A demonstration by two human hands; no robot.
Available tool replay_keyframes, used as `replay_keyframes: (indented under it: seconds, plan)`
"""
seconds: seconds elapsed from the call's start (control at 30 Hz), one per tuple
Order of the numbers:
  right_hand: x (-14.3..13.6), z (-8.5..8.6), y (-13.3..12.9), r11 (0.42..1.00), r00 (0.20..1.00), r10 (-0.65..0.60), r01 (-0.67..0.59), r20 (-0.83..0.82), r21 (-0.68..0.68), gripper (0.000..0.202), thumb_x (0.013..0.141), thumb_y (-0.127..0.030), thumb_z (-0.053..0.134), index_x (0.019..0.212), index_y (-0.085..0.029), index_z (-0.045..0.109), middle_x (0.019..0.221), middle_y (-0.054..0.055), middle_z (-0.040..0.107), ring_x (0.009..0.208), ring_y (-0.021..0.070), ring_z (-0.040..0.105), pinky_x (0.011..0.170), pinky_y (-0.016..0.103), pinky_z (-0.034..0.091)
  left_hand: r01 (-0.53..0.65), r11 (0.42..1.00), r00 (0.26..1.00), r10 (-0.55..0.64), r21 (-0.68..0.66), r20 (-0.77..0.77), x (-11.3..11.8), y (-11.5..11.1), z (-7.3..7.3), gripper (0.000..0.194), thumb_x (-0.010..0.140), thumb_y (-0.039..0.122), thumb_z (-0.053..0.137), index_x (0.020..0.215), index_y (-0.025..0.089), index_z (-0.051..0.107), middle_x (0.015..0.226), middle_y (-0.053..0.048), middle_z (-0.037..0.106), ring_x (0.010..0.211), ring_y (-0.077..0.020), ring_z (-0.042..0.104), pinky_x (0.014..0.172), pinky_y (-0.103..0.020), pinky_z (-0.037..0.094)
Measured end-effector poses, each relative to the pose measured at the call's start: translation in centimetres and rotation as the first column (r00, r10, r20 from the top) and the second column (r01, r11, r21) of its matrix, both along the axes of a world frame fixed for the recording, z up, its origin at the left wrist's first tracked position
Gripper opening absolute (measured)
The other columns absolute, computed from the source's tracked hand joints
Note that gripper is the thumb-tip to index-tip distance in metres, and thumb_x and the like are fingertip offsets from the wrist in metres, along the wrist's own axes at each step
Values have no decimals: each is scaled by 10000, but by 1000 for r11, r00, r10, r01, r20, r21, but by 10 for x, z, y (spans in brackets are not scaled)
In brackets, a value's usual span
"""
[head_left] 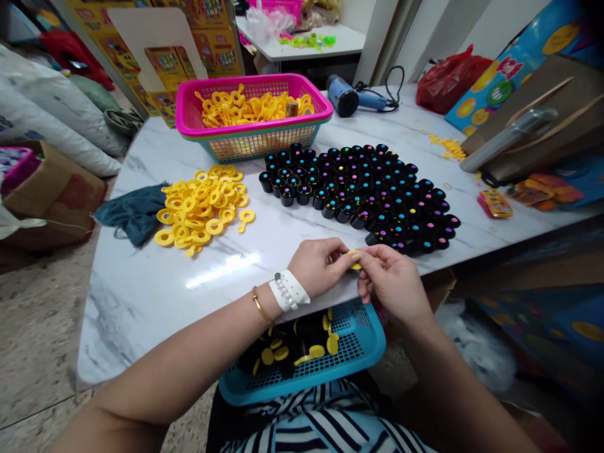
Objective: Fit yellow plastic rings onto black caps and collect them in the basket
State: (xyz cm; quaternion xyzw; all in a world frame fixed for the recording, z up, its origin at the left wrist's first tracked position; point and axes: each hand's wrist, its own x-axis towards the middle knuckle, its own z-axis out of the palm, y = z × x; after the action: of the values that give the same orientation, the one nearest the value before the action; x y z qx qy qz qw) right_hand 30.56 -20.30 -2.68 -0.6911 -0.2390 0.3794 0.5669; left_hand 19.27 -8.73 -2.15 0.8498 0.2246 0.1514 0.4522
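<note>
At the table's front edge my left hand (318,265) and my right hand (391,277) meet, both closed in a pinch on a small yellow plastic piece (355,260). Fingers cover most of that piece, so its full shape is hidden. Just beyond my hands stand many small black cylinders (349,182) with coloured dots on top. To the left lies a pile of yellow ring-and-tab plastic pieces (202,207). Below my wrists, a blue basket (372,352) on my lap holds black pieces with round yellow caps (317,351).
A pink-rimmed basket (255,133) full of yellow pieces stands at the back. Around it are a dark cloth (134,211), a blue heat-gun-like tool (356,97) with its cord, a red bag (450,78) and a brown paper bag (542,126). Cartons and sacks flank the table (155,321).
</note>
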Motion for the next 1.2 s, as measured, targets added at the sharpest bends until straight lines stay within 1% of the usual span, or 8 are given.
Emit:
replay_keyframes:
  seconds: [0.2, 0.3, 0.4, 0.47, 0.53, 0.63, 1.03, 1.2]
  plan:
    - [-4, 0, -1, 1000, 993, -17, 16, 116, 10, 291, 844, -470, 639, 812, -198, 542, 402, -78, 519, 277, 76, 448, 281, 152, 339, -58, 981, 998, 54, -185, -26, 8, 2, -7, 266, 863, 361, 553, 739, 149, 656, 687, -26, 660, 638, -122, 568, 592, -227, 438]
    - [-6, -2, -2, 1000, 995, -4, 5, 103, -4, 281, 858, -471, 620, 826, -204, 540, 390, -90, 495, 264, 71, 414, 264, 145, 314, -28, 972, 999, 32, -234, 15, 2, 1, -9, 267, 876, 392, 545, 868, 155, 669, 706, -16, 651, 637, -116, 567, 586, -220, 437]
    - [-6, -4, -3, 1000, 997, -25, 23, 67, 18, 283, 852, -473, 627, 823, -205, 542, 424, -96, 489, 263, 64, 399, 250, 143, 303, 103, 963, 993, -83, -250, 87, -5, 2, -9, 258, 840, 340, 608, 1026, 164, 637, 665, 29, 599, 579, -95, 523, 555, -201, 415]
    - [-6, -3, -4, 999, 999, -23, 22, 26, 29, 283, 841, -471, 644, 836, -205, 546, 452, -97, 489, 266, 61, 399, 244, 141, 287, 140, 963, 989, -123, -231, 88, -8, 2, -8, 254, 786, 259, 663, 1018, 162, 629, 637, 50, 571, 556, -87, 505, 550, -196, 405]
    - [-7, -1, -4, 999, 1000, -10, 9, 15, 31, 285, 830, -463, 663, 853, -200, 556, 453, -98, 481, 265, 55, 387, 248, 138, 264, 116, 978, 993, -108, -172, 56, -9, 1, -7, 218, 753, 193, 673, 966, 163, 633, 629, 54, 573, 550, -87, 507, 561, -199, 404]
    - [-7, 5, -4, 999, 996, -15, 11, 83, 46, 276, 825, -440, 681, 852, -187, 572, 444, -93, 475, 281, 46, 376, 277, 140, 273, 87, 992, 996, -85, -93, 28, -7, -1, -8, 170, 741, 159, 664, 909, 167, 642, 630, 49, 590, 552, -92, 521, 571, -205, 406]
    - [-9, -3, -9, 997, 994, -35, 28, 100, 76, 228, 848, -406, 669, 887, -204, 570, 489, -84, 505, 302, 54, 411, 293, 150, 289, 88, 996, 994, -86, -27, 63, -6, -2, -13, 176, 754, 178, 668, 927, 152, 646, 643, 30, 620, 569, -105, 560, 572, -217, 418]
    - [-3, -1, -10, 999, 997, 38, -38, 67, -2, 286, 841, -442, 669, 986, -218, 564, 505, -84, 523, 307, 68, 425, 269, 152, 313, 106, 993, 993, -103, -49, 55, -8, -1, -7, 232, 753, 229, 678, 967, 144, 645, 634, 26, 624, 567, -110, 559, 566, -219, 409]
